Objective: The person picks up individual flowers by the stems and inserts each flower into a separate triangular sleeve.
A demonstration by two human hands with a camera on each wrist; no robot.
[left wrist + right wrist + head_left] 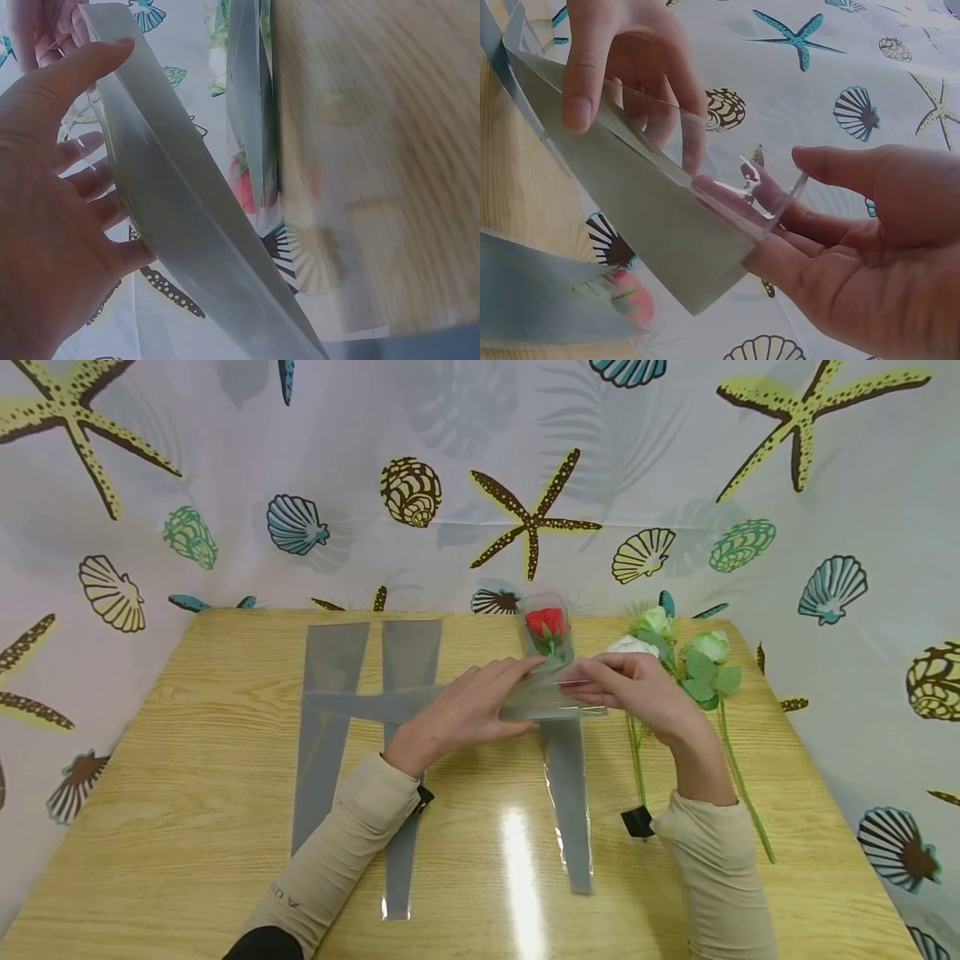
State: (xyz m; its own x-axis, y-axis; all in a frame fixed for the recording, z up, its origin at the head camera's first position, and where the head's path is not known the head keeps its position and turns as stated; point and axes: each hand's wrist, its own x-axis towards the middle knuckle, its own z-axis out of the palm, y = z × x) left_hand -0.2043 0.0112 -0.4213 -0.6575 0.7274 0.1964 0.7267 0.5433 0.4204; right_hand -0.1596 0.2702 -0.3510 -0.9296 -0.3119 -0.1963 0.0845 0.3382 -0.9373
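A tapered flower sleeve (pixel 525 700), grey on one face and clear on the other, is held sideways above the table. My left hand (pixel 468 706) grips it around the middle, thumb on one side and fingers behind, as the left wrist view shows. At its wide mouth, my right hand (pixel 870 240) pinches the clear film (pixel 742 176) between thumb and fingers, and the mouth stands partly apart. Beneath lies a red rose (pixel 546 623) inside another grey sleeve (pixel 568 810); the held sleeve hides part of its stem.
Two more grey sleeves, one farther left (pixel 318 777) and one nearer the middle (pixel 405 652), lie flat on the wooden table (pixel 187 760). White roses (pixel 705 647) with long green stems lie on the right, partly behind my right hand. A shell-patterned cloth (pixel 450 560) hangs behind.
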